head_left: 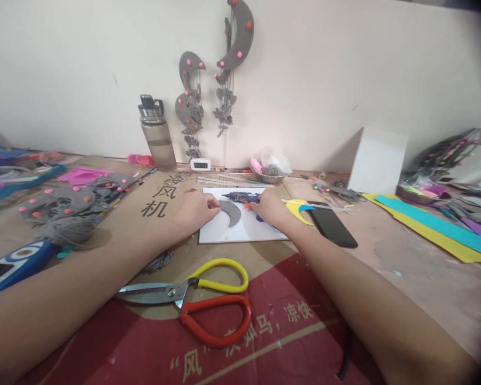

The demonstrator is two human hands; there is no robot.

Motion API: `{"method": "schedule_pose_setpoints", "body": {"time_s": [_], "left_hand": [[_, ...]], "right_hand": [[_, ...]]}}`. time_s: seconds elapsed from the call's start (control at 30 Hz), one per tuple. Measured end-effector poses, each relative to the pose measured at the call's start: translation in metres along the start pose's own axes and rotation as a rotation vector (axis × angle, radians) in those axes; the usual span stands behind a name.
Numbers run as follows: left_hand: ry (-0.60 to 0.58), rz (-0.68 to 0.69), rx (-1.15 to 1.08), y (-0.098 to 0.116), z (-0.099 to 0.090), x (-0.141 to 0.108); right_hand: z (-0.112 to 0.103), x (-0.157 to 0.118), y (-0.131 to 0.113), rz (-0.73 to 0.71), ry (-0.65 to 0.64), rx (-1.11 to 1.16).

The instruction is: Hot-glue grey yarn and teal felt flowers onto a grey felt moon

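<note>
Left hand point(198, 211): grip together, looks pinched on the left tip of a grey crescent point(232, 214), though the fingers hide the contact. Right hand point(271, 206): grip wrapped around a blue glue gun point(240, 198), nozzle toward the left fingers. Crescent is over the white board point(216, 232), just on the near side of the nozzle. Main risk, my guess: burnt left fingers if the gun is hot and the nozzle swings nearer; can't tell if it's hot. A loose pinch could also let the crescent slip, leaving glue off target. Pale stick point(324, 205) behind the gun passes over the phone point(333, 224); turning the gun might snag it on things there. Scissors point(182, 293) lie between the forearms, so a dropped elbow could knock them. Counts: one gun, one crescent at the board, one flat board, one phone, one pair of scissors, one grey yarn bundle point(160, 261) by the left forearm. Farther out on the counter point(417, 305): one bottle point(159, 141), one clock point(201, 164), one bowl point(270, 176), one upright white panel point(379, 160). On the wall: two hangings point(242, 37).
</note>
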State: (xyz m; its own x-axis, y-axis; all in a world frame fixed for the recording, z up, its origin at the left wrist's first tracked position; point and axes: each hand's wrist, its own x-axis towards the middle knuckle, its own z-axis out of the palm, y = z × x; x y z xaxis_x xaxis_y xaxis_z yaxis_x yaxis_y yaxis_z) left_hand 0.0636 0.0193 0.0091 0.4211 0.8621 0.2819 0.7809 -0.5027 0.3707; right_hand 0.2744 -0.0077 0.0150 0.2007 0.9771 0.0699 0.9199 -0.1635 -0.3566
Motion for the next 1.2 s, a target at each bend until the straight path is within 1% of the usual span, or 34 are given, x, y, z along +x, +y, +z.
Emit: {"method": "schedule_pose_setpoints", "body": {"time_s": [0.13,0.37,0.5,0.6,0.7,0.8,0.87,0.93,1.07,1.13,1.2], "left_hand": [[-0.004,0.051,0.031,-0.001,0.003,-0.001],[0.005,0.095,0.051,-0.002,0.004,-0.002],[0.024,0.100,0.052,0.001,0.003,-0.002],[0.026,0.091,0.059,0.002,0.004,-0.004],[0.019,0.077,0.070,0.004,0.005,-0.005],[0.015,0.044,0.079,0.006,0.006,-0.007],[0.016,0.025,0.080,0.007,0.005,-0.007],[0.013,0.002,0.069,0.008,0.005,-0.007],[0.019,-0.029,0.014,0.006,0.006,-0.006],[0.021,-0.036,0.000,0.004,0.008,-0.005],[0.022,-0.038,0.003,0.003,0.008,-0.004]], "right_hand": [[-0.010,-0.002,0.000,0.013,-0.078,0.019],[-0.015,-0.006,-0.003,0.080,-0.120,0.026],[-0.018,-0.004,-0.003,0.165,-0.121,0.098],[-0.018,-0.005,-0.001,0.199,-0.082,0.169],[-0.013,-0.006,0.003,0.128,0.009,0.320],[-0.006,-0.011,0.006,0.051,0.074,0.551],[-0.001,-0.017,0.006,-0.005,0.057,0.712],[0.003,-0.022,0.004,-0.065,0.009,0.827],[0.008,-0.030,0.002,-0.180,-0.025,0.930],[0.008,-0.031,0.003,-0.204,-0.031,0.923],[0.008,-0.031,0.005,-0.192,-0.032,0.892]]}}
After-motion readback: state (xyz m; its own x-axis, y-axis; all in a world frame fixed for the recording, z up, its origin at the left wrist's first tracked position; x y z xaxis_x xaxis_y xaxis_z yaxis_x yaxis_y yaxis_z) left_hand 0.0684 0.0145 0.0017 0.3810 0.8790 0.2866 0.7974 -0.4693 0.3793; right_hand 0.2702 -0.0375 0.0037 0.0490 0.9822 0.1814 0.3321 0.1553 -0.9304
